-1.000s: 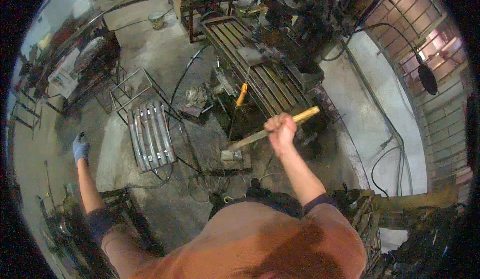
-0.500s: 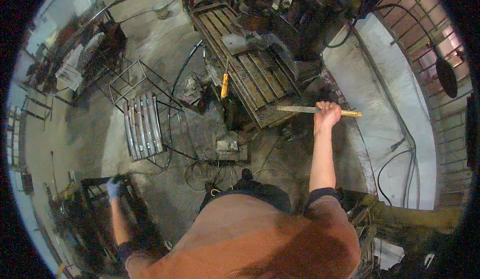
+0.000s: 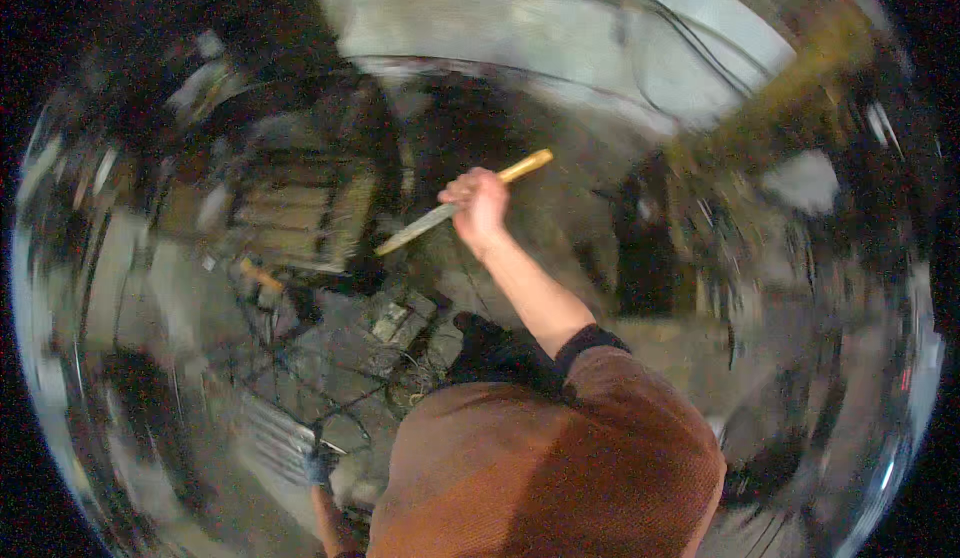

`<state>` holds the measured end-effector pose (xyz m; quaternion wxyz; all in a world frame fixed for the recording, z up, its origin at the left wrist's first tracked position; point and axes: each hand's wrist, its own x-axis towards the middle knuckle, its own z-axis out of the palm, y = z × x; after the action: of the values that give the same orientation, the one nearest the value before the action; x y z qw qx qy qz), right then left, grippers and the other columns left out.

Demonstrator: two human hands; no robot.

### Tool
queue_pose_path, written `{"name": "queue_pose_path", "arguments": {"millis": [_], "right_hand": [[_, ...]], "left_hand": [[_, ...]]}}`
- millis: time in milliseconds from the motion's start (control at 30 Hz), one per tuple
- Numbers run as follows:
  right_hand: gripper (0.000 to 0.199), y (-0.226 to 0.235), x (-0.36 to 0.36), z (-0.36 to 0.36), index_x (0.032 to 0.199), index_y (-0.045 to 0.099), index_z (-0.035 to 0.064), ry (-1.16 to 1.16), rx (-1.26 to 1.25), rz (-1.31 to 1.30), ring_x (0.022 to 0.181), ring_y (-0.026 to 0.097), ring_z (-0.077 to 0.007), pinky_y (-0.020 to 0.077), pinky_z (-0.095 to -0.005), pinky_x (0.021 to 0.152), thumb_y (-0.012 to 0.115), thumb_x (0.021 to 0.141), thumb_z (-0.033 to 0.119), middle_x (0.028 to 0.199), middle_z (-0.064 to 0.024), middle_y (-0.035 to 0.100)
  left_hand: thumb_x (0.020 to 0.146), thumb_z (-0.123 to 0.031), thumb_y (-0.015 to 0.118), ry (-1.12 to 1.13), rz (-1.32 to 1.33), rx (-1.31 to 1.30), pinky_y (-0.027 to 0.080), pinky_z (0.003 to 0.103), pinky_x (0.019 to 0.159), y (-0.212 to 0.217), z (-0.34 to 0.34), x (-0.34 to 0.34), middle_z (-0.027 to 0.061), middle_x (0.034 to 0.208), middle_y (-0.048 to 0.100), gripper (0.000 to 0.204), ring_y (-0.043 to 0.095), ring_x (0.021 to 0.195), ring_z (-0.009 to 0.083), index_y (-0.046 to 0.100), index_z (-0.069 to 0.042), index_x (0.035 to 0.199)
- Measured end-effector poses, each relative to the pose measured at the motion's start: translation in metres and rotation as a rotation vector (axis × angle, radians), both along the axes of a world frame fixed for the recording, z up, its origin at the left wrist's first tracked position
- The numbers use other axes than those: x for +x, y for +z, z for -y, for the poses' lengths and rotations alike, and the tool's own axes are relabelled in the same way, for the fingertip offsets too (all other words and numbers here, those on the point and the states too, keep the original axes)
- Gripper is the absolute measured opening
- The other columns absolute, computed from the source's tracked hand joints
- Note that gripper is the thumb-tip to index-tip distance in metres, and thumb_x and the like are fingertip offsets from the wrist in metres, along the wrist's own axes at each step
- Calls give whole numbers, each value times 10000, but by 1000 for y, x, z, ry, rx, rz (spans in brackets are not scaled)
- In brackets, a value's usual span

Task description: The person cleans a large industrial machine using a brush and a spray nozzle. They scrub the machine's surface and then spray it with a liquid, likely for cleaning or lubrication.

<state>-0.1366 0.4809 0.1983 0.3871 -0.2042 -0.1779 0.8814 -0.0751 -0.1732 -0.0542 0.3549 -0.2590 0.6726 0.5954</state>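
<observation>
My right hand [image 3: 480, 203] is closed round the middle of a flat file [image 3: 525, 166] with a pale yellow handle. Its long grey blade points to the left and down, while the handle sticks out on the other side of the fist. At the lower left, my gloved left hand [image 3: 318, 465] shows beside a slatted metal frame [image 3: 275, 440]. Motion blur smears its fingers, and I cannot tell whether it touches the frame.
A slatted bench [image 3: 290, 220] stands ahead to the left, with a yellow-handled tool [image 3: 262, 276] at its near side. Hoses or cables [image 3: 420, 373] lie on the floor before me. A pale wall panel [image 3: 520, 33] runs along the far side.
My view has swung to the right, so the bench and slatted frame now lie further left. My right hand keeps its hold on the file. The left hand now appears beside the slatted frame.
</observation>
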Motion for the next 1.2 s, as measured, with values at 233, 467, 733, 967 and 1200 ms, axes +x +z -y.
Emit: {"name": "queue_pose_path", "arguments": {"millis": [233, 467, 733, 967, 1200], "right_hand": [[206, 10, 201, 23, 509, 283, 127, -310, 40, 86, 447, 225, -110, 266, -270, 487, 430, 645, 78, 483, 14, 228], [190, 53, 371, -9, 566, 382, 97, -610, 338, -145, 445, 331, -153, 343, -297, 443, 419, 745, 149, 493, -28, 343], [155, 88, 549, -151, 600, 309, 114, -1201, 64, -111, 678, 421, -215, 304, -482, 813, 306, 707, 227, 714, -66, 446], [178, 38, 600, -259, 599, 321, 75, -1483, -106, -87, 828, 527, -244, 222, -532, 924, 300, 726, 199, 762, -101, 515], [210, -26, 613, -364, 647, 360, 53, -1506, -161, -19, 809, 511, -249, 293, -451, 890, 291, 771, 208, 774, -110, 528]], "left_hand": [[765, -42, 484, -823, -585, -66, 421, 293, 456, -61, -67, -84, 78, 691, 549, 167, 495, 562, 172, 510, -7, 927], [784, -118, 424, -770, -232, 292, 429, 342, 517, -77, -100, -59, 70, 739, 549, 133, 520, 640, 193, 522, -31, 803], [760, -180, 436, -994, -20, -315, 448, 335, 577, -19, -156, 3, 105, 773, 594, 205, 565, 724, 243, 548, -30, 844], [744, -174, 457, -1118, -311, -474, 440, 335, 551, 7, -172, 16, 106, 751, 588, 166, 568, 687, 218, 566, -53, 780], [728, -167, 477, -1152, -520, -515, 431, 334, 524, 15, -234, -29, 108, 728, 582, 140, 571, 651, 193, 583, -76, 715]]}}
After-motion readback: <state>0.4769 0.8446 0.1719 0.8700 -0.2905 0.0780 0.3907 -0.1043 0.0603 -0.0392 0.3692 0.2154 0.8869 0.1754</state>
